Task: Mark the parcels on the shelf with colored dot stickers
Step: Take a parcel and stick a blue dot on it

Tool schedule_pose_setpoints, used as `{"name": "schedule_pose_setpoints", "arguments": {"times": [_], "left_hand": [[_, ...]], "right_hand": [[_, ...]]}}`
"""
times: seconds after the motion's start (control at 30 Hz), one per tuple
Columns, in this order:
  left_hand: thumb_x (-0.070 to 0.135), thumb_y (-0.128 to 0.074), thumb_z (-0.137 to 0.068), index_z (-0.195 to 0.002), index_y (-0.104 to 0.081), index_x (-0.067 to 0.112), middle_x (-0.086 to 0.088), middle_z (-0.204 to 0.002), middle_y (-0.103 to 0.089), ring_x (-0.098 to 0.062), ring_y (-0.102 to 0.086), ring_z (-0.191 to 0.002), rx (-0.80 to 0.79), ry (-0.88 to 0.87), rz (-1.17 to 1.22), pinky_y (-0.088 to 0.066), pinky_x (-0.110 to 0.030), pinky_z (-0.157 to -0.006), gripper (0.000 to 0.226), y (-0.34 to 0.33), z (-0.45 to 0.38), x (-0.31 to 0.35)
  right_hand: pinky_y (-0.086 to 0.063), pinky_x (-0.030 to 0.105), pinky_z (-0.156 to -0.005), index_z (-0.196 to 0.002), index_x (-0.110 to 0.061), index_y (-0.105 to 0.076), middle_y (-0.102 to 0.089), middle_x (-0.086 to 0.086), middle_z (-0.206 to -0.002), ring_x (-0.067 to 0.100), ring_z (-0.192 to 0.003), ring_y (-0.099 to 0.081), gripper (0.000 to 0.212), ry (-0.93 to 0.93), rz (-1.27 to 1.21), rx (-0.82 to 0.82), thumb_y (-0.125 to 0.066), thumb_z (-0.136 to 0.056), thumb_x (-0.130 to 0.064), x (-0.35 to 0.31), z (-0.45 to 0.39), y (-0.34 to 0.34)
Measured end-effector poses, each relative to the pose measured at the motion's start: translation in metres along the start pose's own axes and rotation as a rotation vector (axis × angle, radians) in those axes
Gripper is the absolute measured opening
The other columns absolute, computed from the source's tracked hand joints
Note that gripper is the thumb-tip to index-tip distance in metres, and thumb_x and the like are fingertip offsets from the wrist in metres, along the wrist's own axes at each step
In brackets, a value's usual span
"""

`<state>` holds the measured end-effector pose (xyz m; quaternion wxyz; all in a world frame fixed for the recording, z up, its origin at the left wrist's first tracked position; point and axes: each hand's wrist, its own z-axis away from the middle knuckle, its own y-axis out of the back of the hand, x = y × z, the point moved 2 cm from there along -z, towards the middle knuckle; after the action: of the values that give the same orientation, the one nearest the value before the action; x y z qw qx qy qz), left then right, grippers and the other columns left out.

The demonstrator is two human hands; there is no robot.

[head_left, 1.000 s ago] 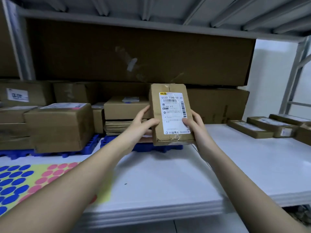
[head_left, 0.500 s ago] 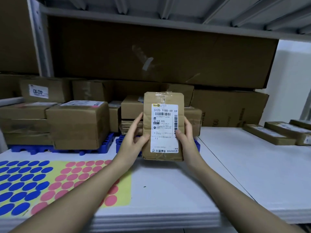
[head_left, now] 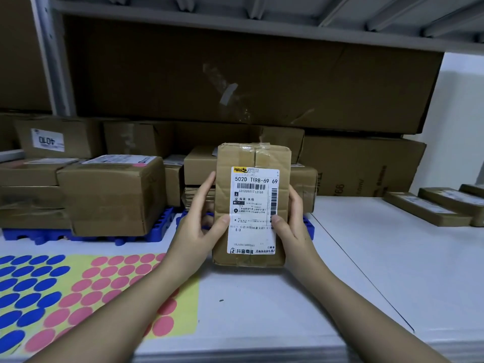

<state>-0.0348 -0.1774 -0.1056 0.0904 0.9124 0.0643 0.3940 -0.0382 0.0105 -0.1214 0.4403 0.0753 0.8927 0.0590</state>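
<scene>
White shelf (head_left: 366, 258): both hands hold the parcel (head_left: 251, 205) upright, label facing the camera.

The parcel (head_left: 252, 205) under my fingers (head_left: 224, 221) is matt brown cardboard, creased, with glossy clear tape and a smooth white paper label (head_left: 254, 210). The sticker sheet (head_left: 78, 292) looks like smooth paper. The pallets (head_left: 86, 235) are blue plastic, the surface (head_left: 366, 258) smooth matt white.

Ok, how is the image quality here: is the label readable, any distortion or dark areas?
Head view: the label on the held parcel is sharp in its large print, its fine print smeared; wide-angle bending curves the shelf beam; the big carton behind sits in dim shadow; no strong glare.
</scene>
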Motion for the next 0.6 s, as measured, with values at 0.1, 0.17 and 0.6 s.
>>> {"name": "schedule_pose_setpoints", "arguments": {"times": [0.1,0.17,0.6], "left_hand": [[0.023,-0.054,-0.088,-0.142,-0.024,0.034,0.056,-0.105,-0.047,0.028,-0.049,-0.090,0.014,-0.009,-0.011,-0.040,0.001,-0.078,0.062,-0.0001,0.0000,-0.0003],[0.009,-0.051,-0.096,-0.141,-0.025,0.030,0.059,-0.103,-0.044,0.031,-0.047,-0.092,0.021,-0.002,-0.010,-0.038,0.004,-0.075,0.056,-0.0009,0.0007,-0.0001],[0.021,-0.050,-0.095,-0.140,-0.032,0.026,0.052,-0.101,-0.053,0.024,-0.052,-0.099,0.024,0.028,-0.030,-0.039,0.002,-0.074,0.049,0.0026,-0.0006,-0.0001]], "right_hand": [[-0.034,0.015,-0.097,-0.145,-0.037,-0.020,-0.042,-0.051,-0.121,-0.020,-0.122,-0.039,0.062,-0.007,0.021,-0.009,-0.045,-0.088,-0.031,-0.0015,0.0008,0.0008],[-0.033,0.019,-0.101,-0.148,-0.032,-0.020,-0.043,-0.048,-0.124,-0.016,-0.125,-0.040,0.066,-0.004,0.031,-0.010,-0.048,-0.088,-0.037,-0.0021,0.0009,0.0004],[-0.044,0.036,-0.102,-0.149,-0.032,-0.021,-0.060,-0.017,-0.123,0.002,-0.118,-0.056,0.076,-0.056,-0.073,0.006,-0.055,-0.082,-0.042,-0.0063,0.0017,-0.0018]]}}
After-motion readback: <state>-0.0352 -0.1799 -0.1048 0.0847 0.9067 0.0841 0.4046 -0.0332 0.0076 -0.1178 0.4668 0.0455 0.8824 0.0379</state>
